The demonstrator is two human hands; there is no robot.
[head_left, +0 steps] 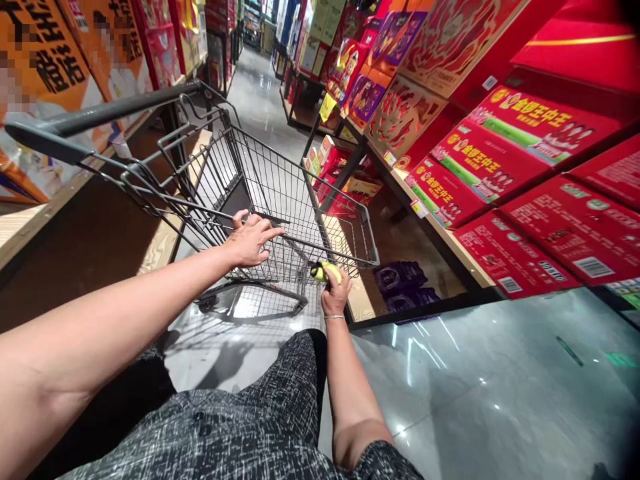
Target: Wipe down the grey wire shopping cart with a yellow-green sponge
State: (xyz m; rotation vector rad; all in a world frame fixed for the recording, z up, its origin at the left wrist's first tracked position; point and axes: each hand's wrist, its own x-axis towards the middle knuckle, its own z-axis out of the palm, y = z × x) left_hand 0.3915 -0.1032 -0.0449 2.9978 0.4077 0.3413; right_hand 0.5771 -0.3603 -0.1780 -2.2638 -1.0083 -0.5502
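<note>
A grey wire shopping cart [283, 167] stands tilted in my view, its dark push handle [125, 110] at the upper left. My left hand [253, 240] lies across the cart's near top rail, fingers spread and partly stretched out. By the cart's lower right side, my right hand [337, 293] is closed around a small yellow-green object with a black end [325, 271]. What kind of thing it is, I cannot make out. The visible part of the cart's basket holds no goods.
Shelves of red gift boxes [535, 123] line the right side, with dark purple packs [405, 287] on the low level. Orange cartons [45, 87] fill the left shelf. A shiny grey floor [260, 80] runs between them and spreads out at lower right.
</note>
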